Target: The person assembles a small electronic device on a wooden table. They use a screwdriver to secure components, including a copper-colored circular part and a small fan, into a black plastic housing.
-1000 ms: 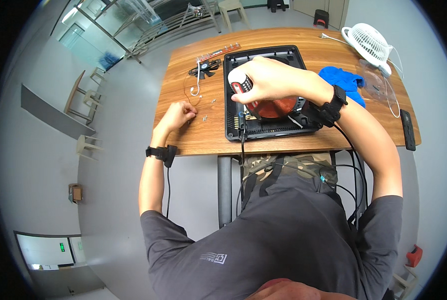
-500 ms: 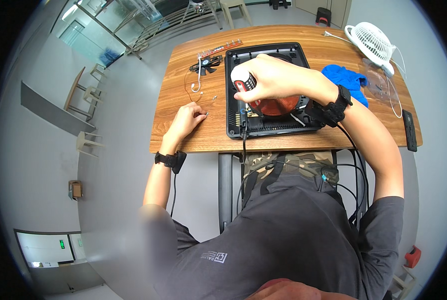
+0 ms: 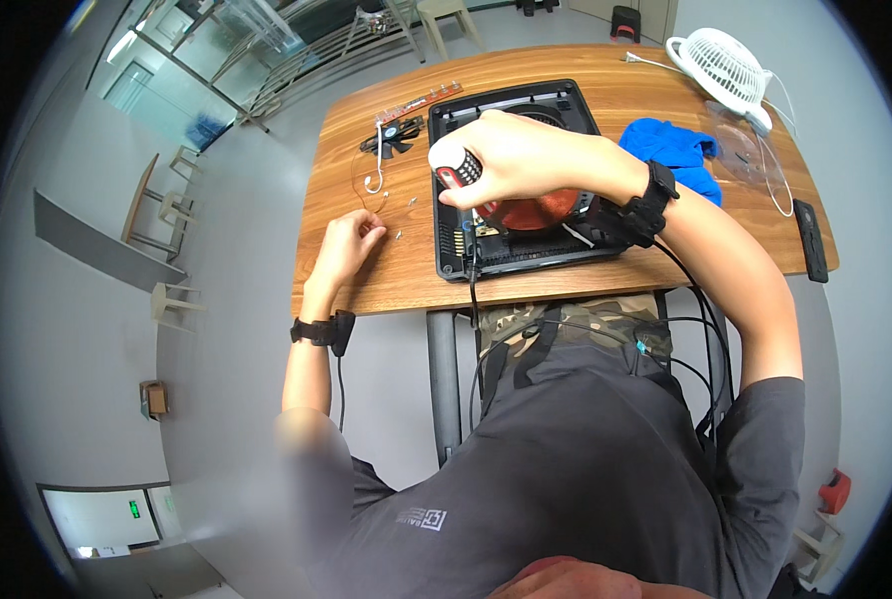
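Note:
My right hand (image 3: pixel 496 165) is closed round the thick handle of a power screwdriver (image 3: pixel 458 170), red and black with a white end. Its tip is hidden behind the hand and in the housing. Beneath it lies an open black appliance housing (image 3: pixel 446 262) with a reddish coil (image 3: pixel 536 212) and circuit parts inside. To the left of the housing, my left hand (image 3: pixel 348 243) rests on the wooden table (image 3: pixel 406 285), its fingers loosely bent and nothing visible in them. A small metal screw (image 3: pixel 399 236) lies just off its fingertips.
Beyond my left hand are a black fan (image 3: pixel 394 138), a white-wired connector (image 3: pixel 370 185) and a red strip (image 3: pixel 418 102). At the right are a blue cloth (image 3: pixel 670 155), a white fan (image 3: pixel 727 72), a clear plastic piece (image 3: pixel 747 155) and a black bar (image 3: pixel 811 240).
My left fingertips have drawn slightly away from the small screw, which now lies free on the table. My right hand keeps its grip on the screwdriver over the housing. The whole view has shifted a little.

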The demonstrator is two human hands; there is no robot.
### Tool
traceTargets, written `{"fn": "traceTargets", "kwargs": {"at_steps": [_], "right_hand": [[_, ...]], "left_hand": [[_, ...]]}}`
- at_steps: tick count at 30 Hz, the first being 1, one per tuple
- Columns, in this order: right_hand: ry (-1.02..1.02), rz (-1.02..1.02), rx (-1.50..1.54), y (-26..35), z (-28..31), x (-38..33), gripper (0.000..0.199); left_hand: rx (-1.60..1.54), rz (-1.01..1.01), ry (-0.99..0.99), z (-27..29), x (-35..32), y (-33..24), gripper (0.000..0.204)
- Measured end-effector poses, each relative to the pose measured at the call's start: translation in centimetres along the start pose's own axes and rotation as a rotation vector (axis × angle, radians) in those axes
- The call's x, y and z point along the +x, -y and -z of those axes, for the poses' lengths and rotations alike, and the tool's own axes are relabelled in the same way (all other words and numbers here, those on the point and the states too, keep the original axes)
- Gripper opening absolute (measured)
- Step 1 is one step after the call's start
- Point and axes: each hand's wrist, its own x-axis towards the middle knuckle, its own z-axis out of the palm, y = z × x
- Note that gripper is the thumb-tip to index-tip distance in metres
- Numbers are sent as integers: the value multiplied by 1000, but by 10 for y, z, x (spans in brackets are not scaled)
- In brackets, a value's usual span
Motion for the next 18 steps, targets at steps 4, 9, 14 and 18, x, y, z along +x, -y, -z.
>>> {"fn": "traceTargets", "kwargs": {"at_steps": [4,9,14,18], "right_hand": [[-50,-27,-82,-3,3,-2,34],[-130,-35,26,6,20,-3,35],[-375,52,-34,12,55,2,34],[-488,-50,-108,1,86,-9,38]], "left_hand": [[-80,13,6,13,12,-28,13],[-331,-137,39,7,35,-60,14],[-547,-178,153,-1,52,-102,10],[-580,-218,142,-3,77,-140,15]]}}
